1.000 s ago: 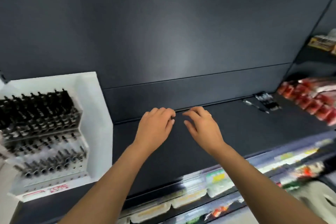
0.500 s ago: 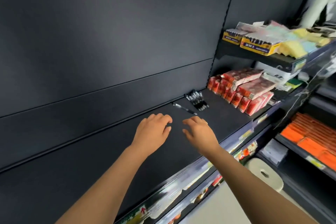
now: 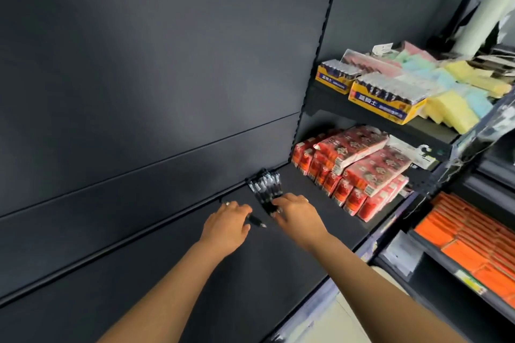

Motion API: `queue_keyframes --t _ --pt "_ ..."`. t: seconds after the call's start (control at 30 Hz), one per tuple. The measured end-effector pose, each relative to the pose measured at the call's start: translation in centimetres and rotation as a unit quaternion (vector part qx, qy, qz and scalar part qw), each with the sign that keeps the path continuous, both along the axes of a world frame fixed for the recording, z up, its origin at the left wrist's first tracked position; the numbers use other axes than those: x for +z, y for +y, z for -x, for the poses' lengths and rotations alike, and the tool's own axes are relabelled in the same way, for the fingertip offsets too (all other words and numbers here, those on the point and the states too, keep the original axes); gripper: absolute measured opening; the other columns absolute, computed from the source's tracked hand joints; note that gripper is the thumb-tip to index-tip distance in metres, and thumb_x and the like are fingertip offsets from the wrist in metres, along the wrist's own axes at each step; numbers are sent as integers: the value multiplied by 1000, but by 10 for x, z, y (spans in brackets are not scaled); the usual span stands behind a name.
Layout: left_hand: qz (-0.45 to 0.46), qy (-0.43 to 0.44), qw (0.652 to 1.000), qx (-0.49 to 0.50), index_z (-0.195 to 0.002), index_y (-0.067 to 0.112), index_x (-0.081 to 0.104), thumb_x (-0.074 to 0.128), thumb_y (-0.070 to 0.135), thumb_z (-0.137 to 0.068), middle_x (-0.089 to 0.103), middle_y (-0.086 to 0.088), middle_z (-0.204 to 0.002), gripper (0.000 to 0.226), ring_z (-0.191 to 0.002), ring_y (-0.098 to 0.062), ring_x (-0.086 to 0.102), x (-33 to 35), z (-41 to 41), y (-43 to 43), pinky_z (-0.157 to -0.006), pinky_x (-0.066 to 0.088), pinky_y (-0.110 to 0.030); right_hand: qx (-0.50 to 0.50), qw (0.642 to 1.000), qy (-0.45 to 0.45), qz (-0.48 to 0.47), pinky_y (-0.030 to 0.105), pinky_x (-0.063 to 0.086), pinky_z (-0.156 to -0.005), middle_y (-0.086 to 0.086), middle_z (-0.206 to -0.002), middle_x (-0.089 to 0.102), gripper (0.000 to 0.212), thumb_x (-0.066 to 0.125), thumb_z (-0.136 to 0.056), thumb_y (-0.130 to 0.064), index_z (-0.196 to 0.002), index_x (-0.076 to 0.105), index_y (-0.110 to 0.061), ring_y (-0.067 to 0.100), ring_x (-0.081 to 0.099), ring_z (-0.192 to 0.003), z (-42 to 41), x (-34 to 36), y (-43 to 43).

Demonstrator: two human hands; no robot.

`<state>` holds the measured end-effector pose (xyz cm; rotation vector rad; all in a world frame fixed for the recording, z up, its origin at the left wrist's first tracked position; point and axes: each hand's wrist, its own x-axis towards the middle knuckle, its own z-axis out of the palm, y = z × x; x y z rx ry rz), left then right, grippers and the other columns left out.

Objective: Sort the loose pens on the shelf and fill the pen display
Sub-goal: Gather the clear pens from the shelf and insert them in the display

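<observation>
Two hands worked near the back of the dark shelf [image 3: 264, 273]. A cluster of black pens [image 3: 264, 185] lay against the rear panel, long axes running away from the person. Their near ends were under the right hand [image 3: 296, 214], which was nearer. The left hand [image 3: 227, 224] covered a single pen [image 3: 257, 222] lying diagonally, tip towards the right. Whether either hand gripped could not be told. Red packets [image 3: 354, 175] crowded the right side, and bare shelf lay open to the left.
</observation>
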<state>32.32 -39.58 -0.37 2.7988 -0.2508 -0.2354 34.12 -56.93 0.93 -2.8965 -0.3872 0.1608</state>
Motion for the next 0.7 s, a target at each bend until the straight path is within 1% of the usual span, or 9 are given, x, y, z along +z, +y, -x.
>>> queue_keyframes --t 0.1,0.2,0.3,0.4,0.5,0.6,0.67,0.7 --pt "-10 20 999 35 -140 29 35 42 32 -97 43 -2 -132 44 -124 -21 41 -14 -22 -13 -98 41 -36 25 1000 5 2 39 42 -97 4 -132 51 38 47 -96 -27 -133 51 -17 29 45 -121 -32 -7 -6" --pt "-16 54 993 100 -142 31 31 39 38 -98 40 -7 -134 45 -124 -25 39 -27 -38 -30 -97 42 -39 76 997 12 13 37 39 -100 4 -136 47 38 48 -96 -26 -132 52 -16 29 42 -124 -64 -15 -9" --pt "-37 86 984 149 -140 30 35 35 44 -98 38 -9 -133 44 -122 -27 40 -36 -47 -45 -95 42 -40 122 992 36 16 35 37 -103 7 -136 46 38 47 -96 -25 -132 52 -14 29 40 -126 -88 -23 -9" --pt "-39 99 975 195 -135 25 38 34 45 -98 37 -10 -133 42 -119 -28 41 -38 -52 -57 -91 42 -39 155 986 51 36 36 37 -102 11 -134 46 38 47 -96 -25 -132 51 -10 30 40 -126 -106 -32 -9" --pt "-35 102 965 238 -128 19 41 38 44 -97 38 -11 -129 39 -116 -28 43 -40 -48 -56 -90 45 -40 181 981 34 69 36 34 -104 11 -134 48 40 48 -96 -29 -131 50 -12 30 38 -128 -112 -42 -7" --pt "-21 104 952 286 -120 16 43 45 41 -95 40 -10 -124 35 -112 -27 44 -41 -40 -47 -89 46 -39 198 975 3 99 37 29 -105 7 -130 53 40 50 -94 -35 -129 50 -15 27 40 -127 -113 -49 1" --pt "0 107 943 315 -116 15 44 50 38 -93 40 -9 -121 33 -110 -27 44 -40 -37 -41 -89 47 -39 215 970 -5 114 38 30 -104 9 -128 53 39 52 -93 -32 -128 50 -14 28 44 -124 -113 -50 10" --pt "12 109 937 331 -114 14 45 52 34 -91 40 -9 -120 31 -109 -27 45 -39 -36 -39 -88 48 -39 226 967 -3 119 38 33 -101 10 -127 52 39 52 -92 -28 -128 48 -13 29 47 -121 -112 -51 15"
